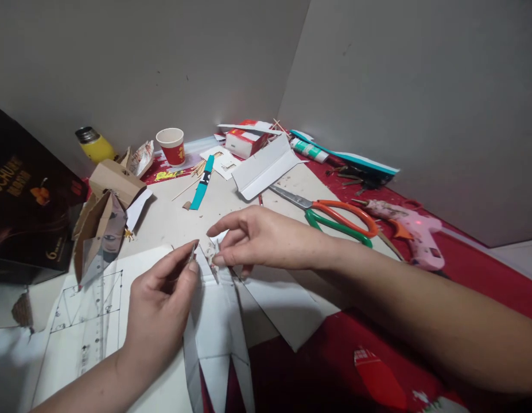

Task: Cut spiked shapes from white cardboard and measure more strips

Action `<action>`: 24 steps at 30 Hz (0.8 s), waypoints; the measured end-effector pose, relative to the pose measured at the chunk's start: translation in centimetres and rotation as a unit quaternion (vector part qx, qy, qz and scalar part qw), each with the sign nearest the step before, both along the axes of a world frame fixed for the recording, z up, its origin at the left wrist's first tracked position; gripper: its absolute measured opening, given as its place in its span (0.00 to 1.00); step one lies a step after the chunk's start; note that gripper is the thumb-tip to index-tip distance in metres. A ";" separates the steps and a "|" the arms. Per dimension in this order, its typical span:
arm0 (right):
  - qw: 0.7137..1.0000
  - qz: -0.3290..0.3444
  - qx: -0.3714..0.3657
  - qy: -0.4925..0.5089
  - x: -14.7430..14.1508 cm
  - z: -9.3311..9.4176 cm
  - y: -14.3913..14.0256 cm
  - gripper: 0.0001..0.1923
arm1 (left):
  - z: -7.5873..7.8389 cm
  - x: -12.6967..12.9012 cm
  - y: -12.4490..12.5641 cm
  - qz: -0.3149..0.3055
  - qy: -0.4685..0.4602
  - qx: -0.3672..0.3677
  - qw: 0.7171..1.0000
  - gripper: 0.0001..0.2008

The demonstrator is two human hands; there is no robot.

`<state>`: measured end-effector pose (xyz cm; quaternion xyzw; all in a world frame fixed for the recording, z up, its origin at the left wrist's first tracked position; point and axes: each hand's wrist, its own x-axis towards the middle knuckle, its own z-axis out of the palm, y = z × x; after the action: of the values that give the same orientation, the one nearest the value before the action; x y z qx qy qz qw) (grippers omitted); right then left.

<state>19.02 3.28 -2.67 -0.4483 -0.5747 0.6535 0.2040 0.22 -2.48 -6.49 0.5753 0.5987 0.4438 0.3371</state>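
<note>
A white folded card piece [216, 321] with long pointed ends stands between my hands, its upper end split into flaps. My left hand [160, 301] pinches the upper left edge of this card between thumb and forefinger. On the other side, my right hand [252, 241] has its thumb against a narrow upright flap. Its forefinger reaches out above, and the other fingers curl behind the flap, partly hidden. Under the right forearm lies a flat white card sheet [287, 307].
Orange-and-green-handled scissors [326, 212] and a pink glue gun [420, 229] with a lit red light lie to the right. A paper cup [171, 148], yellow bottle [96, 148] and cut cardboard [104, 212] stand left. A clear ruler [98, 310] rests on a drawn sheet.
</note>
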 end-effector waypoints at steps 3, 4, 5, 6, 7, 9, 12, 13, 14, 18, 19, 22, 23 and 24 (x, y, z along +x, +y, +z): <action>1.000 0.005 0.015 -0.019 -0.3 -0.3 -0.2 0.03 | -0.1 0.0 0.0 0.005 -0.003 0.003 1.000 0.13; 0.998 0.006 0.043 -0.040 -0.4 -0.3 -0.4 0.05 | -0.1 0.0 0.1 0.003 -0.007 0.003 1.000 0.13; 0.994 0.008 0.083 -0.066 -0.5 -0.4 -0.5 0.09 | -0.1 0.1 0.1 0.003 -0.011 0.002 1.000 0.12; 0.987 0.009 0.132 -0.094 -0.7 -0.4 -0.7 0.11 | -0.2 0.1 0.1 0.003 -0.016 0.003 1.000 0.12; 0.975 0.009 0.184 -0.120 -0.8 -0.4 -0.9 0.12 | -0.2 0.2 0.1 0.001 -0.023 0.004 1.000 0.11; 0.950 0.014 0.269 -0.156 -1.0 -0.4 -1.3 0.10 | -0.2 0.3 0.2 -0.007 -0.034 0.008 0.999 0.11; 0.931 0.032 0.326 -0.162 -1.3 -0.7 -1.8 0.10 | -0.1 0.4 0.2 -0.029 -0.039 0.015 0.999 0.11; 0.928 0.039 0.335 -0.157 -1.4 -0.9 -1.8 0.10 | -0.1 0.4 0.2 -0.034 -0.037 0.014 0.999 0.11; 0.925 0.045 0.344 -0.153 -1.4 -1.1 -1.9 0.11 | -0.1 0.4 0.2 -0.035 -0.035 0.013 0.999 0.11; 0.917 0.050 0.366 -0.152 -1.6 -1.6 -2.0 0.12 | 0.0 0.3 0.2 -0.037 -0.035 0.010 0.999 0.10; 0.915 0.049 0.369 -0.154 -1.6 -1.7 -2.0 0.12 | 0.0 0.3 0.2 -0.039 -0.035 0.010 0.999 0.09; 0.909 0.051 0.378 -0.169 -1.7 -1.6 -2.1 0.11 | 0.0 0.2 0.3 -0.042 -0.024 0.011 0.999 0.08; 0.907 0.052 0.380 -0.175 -1.8 -1.5 -2.1 0.11 | 0.0 0.2 0.3 -0.042 -0.020 0.011 0.999 0.08; 0.906 0.053 0.380 -0.180 -1.8 -1.5 -2.1 0.11 | 0.0 0.2 0.3 -0.043 -0.018 0.011 0.999 0.08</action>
<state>17.25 1.14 -4.15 -0.4158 -0.8292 0.3038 0.2174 0.38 -2.15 -6.48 0.5957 0.5628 0.4457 0.3603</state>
